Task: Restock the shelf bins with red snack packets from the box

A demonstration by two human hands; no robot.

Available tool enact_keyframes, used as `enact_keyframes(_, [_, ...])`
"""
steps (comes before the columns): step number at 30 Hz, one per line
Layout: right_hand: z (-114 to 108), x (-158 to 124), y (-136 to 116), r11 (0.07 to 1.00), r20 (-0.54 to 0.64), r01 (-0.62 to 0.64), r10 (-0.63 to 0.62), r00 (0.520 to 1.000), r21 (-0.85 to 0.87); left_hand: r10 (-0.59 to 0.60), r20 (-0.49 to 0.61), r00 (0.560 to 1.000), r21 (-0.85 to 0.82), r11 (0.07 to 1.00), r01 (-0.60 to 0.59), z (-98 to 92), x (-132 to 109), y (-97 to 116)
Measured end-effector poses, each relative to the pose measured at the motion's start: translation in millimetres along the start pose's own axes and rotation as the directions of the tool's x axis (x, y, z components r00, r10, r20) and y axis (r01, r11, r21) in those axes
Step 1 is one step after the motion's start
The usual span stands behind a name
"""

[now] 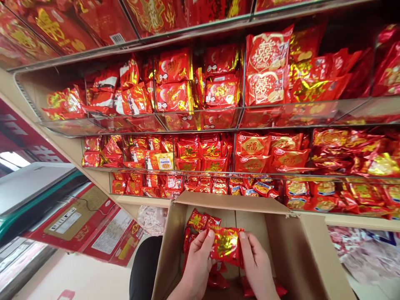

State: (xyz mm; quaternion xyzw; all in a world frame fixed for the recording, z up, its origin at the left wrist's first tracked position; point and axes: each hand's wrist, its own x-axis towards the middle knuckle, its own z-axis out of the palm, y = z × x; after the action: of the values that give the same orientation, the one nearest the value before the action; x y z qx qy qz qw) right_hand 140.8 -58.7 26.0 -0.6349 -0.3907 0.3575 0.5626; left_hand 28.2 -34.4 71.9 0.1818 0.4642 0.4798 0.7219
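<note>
Between both hands I hold a red and gold snack packet [227, 246], its printed face turned up. My left hand [199, 259] pinches the packet's left end with the thumb on top. At the opposite end, my right hand [253, 258] grips it the same way. Just beneath is an open cardboard box [306, 254] with several more red packets [197, 220] inside, mostly at its left side and bottom. My hands partly cover those packets.
Shelves ahead hold rows of red packets [265, 87] behind clear dividers and a clear front lip [200, 114]. A red carton [93, 225] stands left of the box. Crumpled clear plastic bags [153, 218] lie beside it; others [364, 254] are at right.
</note>
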Motion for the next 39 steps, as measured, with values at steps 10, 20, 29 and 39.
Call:
enact_keyframes(10, [-8,3,14,0.996,0.274,0.079,-0.064,0.96,-0.045,0.183,0.236,0.954,0.588,0.755,-0.29,-32.3,21,5])
enact_keyframes(20, [-7,-5,8,0.988,0.431,-0.11,0.053,0.901,0.108,0.072,0.202,0.977,0.317,0.939,-0.135,-28.9,-3,-17])
enact_keyframes(29, [5,-6,-4,0.792,0.277,-0.344,0.229,0.933,0.505,-0.118,-0.022,0.993,-0.021,0.993,0.118,-21.8,-8,-30])
enact_keyframes(39, [1,-13,58,0.87,0.398,-0.436,0.325,0.858,0.229,0.417,0.217,0.883,0.217,0.861,-0.46,16.7,28,76])
